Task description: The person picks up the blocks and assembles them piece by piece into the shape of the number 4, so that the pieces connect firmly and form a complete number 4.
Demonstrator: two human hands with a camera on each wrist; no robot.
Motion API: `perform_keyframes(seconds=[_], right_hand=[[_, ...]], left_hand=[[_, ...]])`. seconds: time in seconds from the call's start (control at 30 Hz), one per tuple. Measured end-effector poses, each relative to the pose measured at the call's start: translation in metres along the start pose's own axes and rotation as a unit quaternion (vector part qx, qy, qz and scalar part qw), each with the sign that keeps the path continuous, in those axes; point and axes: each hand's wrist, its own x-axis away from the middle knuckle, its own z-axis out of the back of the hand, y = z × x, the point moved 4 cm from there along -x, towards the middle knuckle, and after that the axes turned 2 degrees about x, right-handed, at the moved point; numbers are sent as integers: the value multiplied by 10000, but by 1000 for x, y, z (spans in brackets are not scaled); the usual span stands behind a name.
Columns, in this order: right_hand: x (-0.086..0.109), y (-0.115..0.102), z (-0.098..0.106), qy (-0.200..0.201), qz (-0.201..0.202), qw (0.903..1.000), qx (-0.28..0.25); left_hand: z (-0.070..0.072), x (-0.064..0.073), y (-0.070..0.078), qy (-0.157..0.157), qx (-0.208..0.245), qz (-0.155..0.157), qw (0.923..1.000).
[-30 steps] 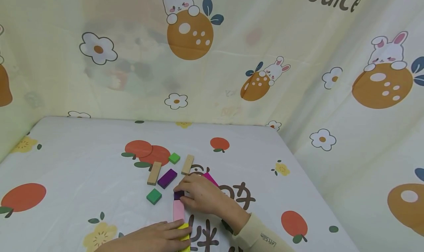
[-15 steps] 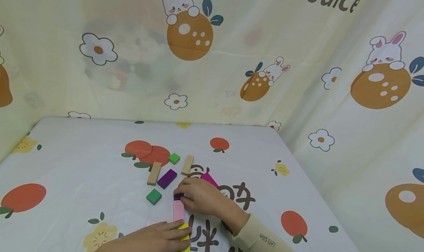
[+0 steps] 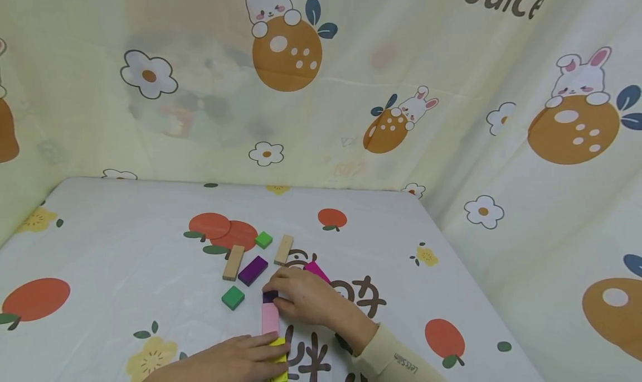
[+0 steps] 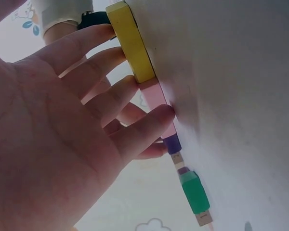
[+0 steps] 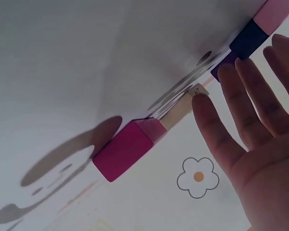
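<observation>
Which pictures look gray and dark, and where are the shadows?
Head view: the tabletop looks bright and evenly lit; left wrist view: it turns gray, with a faint, soft shadow beside the yellow block and pink block; right wrist view: gray too, with soft shading near the dark block.

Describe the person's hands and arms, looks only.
The left hand and right hand are ungloved. The right arm wears a pale cream sleeve with small dark lettering near its cuff. A dark object shows by that wrist, too hidden to identify. No left sleeve shows.
</observation>
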Motion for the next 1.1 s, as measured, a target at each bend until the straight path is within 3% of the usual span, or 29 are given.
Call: perform_keyframes(seconds=[0.17, 0.37, 0.63, 0.73, 0.93, 1.1], right_hand=[[5, 1, 3, 3, -101, 9999, -89], [15, 3, 6, 139, -172, 9997, -126], [33, 5, 7, 85, -498, 9986, -167], [39, 6, 8, 107, -621, 9978, -220], [46, 2, 10, -84, -823, 9949, -571], [54, -7, 8, -357, -624, 9935, -885]], left_hand=[[-1, 1, 2, -104, 301, 267, 9991], [2, 1, 3, -5, 396, 483, 9981], [19, 4, -2, 200, 687, 1634, 9840], [25, 6, -5, 314, 639, 1903, 9791], [29, 9, -10, 338, 644, 2085, 9753], [24, 9, -10, 116, 851, 2205, 9716]])
